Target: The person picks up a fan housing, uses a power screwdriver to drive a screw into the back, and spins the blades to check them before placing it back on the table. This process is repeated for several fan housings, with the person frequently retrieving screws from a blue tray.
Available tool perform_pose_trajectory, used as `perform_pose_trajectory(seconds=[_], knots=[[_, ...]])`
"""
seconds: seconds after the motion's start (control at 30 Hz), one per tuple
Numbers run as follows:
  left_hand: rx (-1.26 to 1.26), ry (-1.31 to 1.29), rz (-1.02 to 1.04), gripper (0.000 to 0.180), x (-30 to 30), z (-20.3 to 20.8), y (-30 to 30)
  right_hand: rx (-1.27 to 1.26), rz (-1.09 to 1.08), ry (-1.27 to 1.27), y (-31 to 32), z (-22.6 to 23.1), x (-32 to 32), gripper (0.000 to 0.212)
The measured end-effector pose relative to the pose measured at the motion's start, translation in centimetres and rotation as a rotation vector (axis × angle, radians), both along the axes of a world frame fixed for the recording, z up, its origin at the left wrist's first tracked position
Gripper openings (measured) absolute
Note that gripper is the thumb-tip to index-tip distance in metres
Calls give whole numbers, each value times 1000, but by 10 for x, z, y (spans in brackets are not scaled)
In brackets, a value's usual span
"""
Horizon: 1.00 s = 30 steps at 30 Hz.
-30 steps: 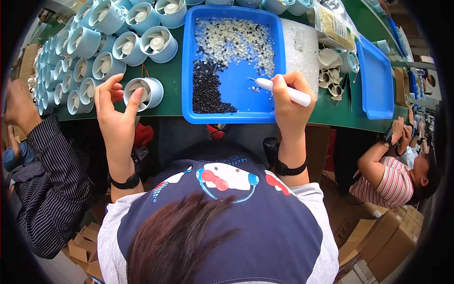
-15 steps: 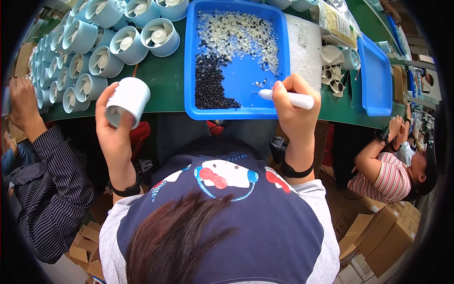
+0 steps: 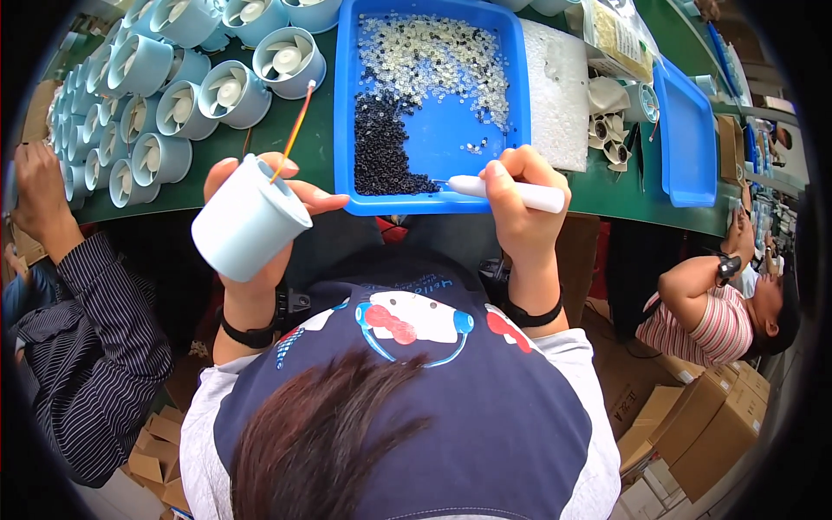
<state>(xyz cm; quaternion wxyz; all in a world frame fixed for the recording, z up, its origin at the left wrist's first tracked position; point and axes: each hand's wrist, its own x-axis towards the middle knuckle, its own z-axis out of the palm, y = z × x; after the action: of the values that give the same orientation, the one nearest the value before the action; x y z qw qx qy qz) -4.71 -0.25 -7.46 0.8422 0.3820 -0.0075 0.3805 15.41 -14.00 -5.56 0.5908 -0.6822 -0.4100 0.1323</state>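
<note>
My left hand point(image 3: 267, 276) is closed around a light blue cylindrical fan housing point(image 3: 243, 227), tilted at the tray's left front corner. A thin red-and-yellow wire point(image 3: 299, 130) with a small white end sticks up out of it. In my right hand point(image 3: 525, 227) is a white pen-shaped tool point(image 3: 539, 198), gripped between thumb and fingers. Its fine tip points left, at the edge of a heap of tiny black rings point(image 3: 381, 156). Those rings lie in a blue tray point(image 3: 433, 208), with clear and white ones point(image 3: 433, 56) behind them. Whether the tip touches a ring, I cannot tell.
Several light blue fan housings point(image 3: 230, 94) crowd the green table's left. Right of the tray lie a white foam sheet point(image 3: 559, 104), a bag of small parts point(image 3: 615, 39), and another blue tray point(image 3: 685, 147). Co-workers sit on both sides; one striped sleeve point(image 3: 113, 303) is at left.
The fan housing in my left hand has turned so its wire shows, and it has come nearer to me. The white tool has moved left and slightly nearer, to the black rings.
</note>
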Motion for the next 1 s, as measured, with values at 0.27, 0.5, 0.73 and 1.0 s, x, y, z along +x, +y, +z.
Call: perform_pose_trajectory(seconds=[0.27,0.5,0.73,1.0], knots=[[45,70,-101,43,5,-5,-2,-93,37,-12,1,5,-3,17],[115,141,-83,45,7,-12,-7,-179,-3,-7,-9,8,21,21],[93,214,27,48,8,-13,-5,18,1,726,-13,8,39,21],[321,254,204,49,-23,13,21,487,370,852,-7,34,30,30]])
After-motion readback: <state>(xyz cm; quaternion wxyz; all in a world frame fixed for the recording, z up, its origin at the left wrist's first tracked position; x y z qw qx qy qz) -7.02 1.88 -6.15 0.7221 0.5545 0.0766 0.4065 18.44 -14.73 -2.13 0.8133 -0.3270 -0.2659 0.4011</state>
